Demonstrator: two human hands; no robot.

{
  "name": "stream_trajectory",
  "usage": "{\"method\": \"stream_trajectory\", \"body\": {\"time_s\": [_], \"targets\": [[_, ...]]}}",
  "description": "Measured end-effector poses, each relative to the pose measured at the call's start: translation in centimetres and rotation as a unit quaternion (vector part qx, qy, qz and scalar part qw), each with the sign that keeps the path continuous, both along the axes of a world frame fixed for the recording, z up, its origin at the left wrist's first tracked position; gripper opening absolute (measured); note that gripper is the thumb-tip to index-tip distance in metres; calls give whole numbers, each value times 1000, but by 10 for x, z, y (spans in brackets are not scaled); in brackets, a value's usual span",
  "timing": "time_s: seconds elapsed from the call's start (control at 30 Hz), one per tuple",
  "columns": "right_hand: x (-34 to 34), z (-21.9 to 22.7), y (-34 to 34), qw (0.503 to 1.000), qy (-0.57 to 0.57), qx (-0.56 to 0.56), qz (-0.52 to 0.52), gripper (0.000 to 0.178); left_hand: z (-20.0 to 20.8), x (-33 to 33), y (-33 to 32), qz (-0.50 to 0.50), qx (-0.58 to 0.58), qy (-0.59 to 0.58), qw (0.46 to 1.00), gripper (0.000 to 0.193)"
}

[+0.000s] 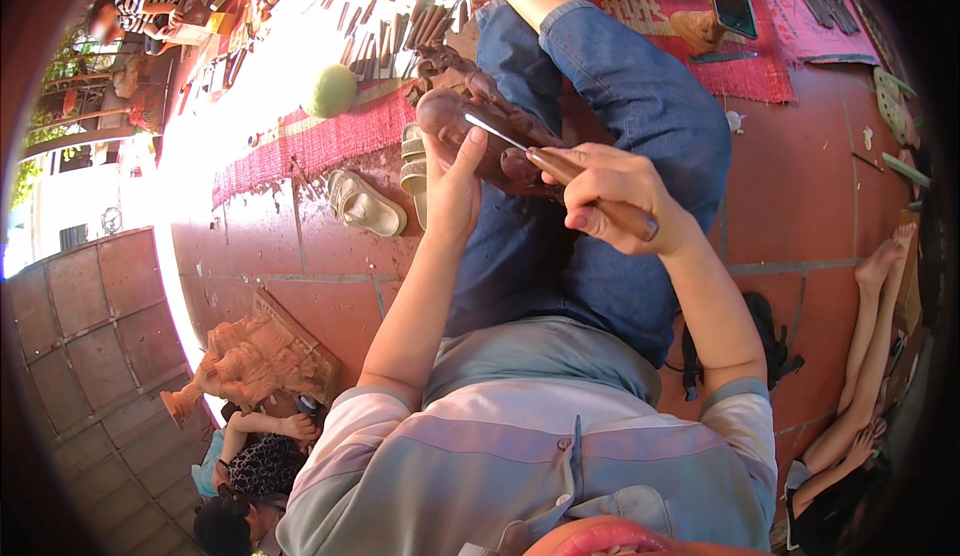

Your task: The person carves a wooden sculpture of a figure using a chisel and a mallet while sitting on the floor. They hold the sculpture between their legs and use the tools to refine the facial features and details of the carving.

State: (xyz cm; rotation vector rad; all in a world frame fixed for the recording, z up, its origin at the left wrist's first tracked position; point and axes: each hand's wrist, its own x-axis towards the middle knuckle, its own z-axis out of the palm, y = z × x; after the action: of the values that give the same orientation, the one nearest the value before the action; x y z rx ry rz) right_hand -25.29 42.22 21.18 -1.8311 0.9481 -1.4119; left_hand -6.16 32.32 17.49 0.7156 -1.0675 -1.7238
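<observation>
A dark brown wood carving [497, 164] with rounded, knobbly forms rests against my legs in jeans. My left hand [452, 184] grips its left end, the thumb lying against the blade of a carving chisel [556, 165]. My right hand [622, 188] is wrapped round the chisel's wooden handle. The slim metal blade slants up and left from that handle, its tip on the smooth rounded part of the carving. The carving's underside and most of my left fingers are hidden.
Many wooden-handled chisels [425, 26] lie ahead on a red mat [270, 164], near a green round object [331, 91]. Sandals [365, 204] sit left on the tiles. A lighter carving [255, 361] is at lower left, a phone [732, 1] at upper right. Other people sit around.
</observation>
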Motion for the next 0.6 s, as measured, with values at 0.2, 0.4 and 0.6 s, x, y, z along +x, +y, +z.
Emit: {"method": "stream_trajectory", "body": {"time_s": [0.2,0.4,0.6], "targets": [[-16,20,-17,998,-10,42,55,22,4,-4,2,15,19,-1,1000,57],[-11,18,-19,995,-56,51,64,25,5,-4,5,22,22,-13,999,61],[2,-7,-13,992,-111,29,44,22,6,-4,8,18,36,-29,999,57]]}}
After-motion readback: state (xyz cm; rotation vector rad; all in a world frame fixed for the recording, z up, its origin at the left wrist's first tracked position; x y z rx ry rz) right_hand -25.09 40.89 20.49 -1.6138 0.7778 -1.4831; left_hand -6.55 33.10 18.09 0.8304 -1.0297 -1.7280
